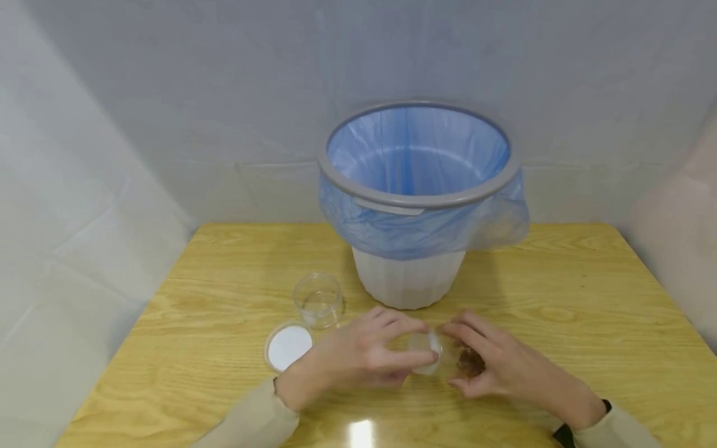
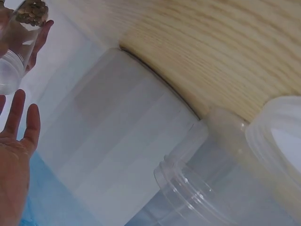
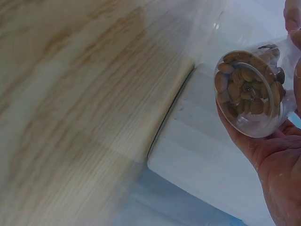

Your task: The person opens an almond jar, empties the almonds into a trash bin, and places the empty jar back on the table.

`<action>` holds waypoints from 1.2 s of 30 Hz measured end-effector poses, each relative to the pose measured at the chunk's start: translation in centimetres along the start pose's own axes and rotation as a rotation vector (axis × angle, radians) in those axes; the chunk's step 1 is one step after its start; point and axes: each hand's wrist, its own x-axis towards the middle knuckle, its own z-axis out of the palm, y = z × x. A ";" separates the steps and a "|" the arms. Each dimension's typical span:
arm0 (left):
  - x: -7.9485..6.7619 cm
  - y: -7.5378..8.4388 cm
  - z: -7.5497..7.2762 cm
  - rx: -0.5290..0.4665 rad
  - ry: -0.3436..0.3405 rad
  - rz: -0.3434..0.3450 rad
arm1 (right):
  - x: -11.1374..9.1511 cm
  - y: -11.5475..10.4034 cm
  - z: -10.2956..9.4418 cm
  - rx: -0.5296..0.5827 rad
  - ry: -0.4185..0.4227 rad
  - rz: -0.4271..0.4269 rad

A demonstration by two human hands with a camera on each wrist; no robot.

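My right hand (image 1: 504,367) holds a clear plastic jar (image 3: 270,110) on its side, with brown almonds (image 3: 247,89) gathered at the base. The jar's ridged translucent mouth end (image 2: 10,70) points left, towards my left hand (image 1: 366,351). In the left wrist view the left fingers are extended and spread just below that end; in the head view thumb and forefinger reach round it. Beyond my left hand stands a second clear jar (image 1: 318,305), uncovered. Beside it lies a round clear lid with a white disc (image 1: 289,347).
A white bin (image 1: 406,280) lined with a blue bag (image 1: 386,233) stands at the back of the wooden table (image 1: 588,298). Its grey rim (image 1: 417,200) holds the bag in place. Pale sheeting (image 1: 196,93) hangs behind and at the sides.
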 end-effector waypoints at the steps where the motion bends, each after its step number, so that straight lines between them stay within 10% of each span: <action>1: 0.0 0.0 0.1 0.006 -0.002 -0.003 | 0.0 0.0 0.0 -0.002 -0.004 0.002; 36: -1.3 0.3 1.4 -0.039 -0.076 -0.070 | -1.1 0.3 0.2 -0.241 -0.010 0.031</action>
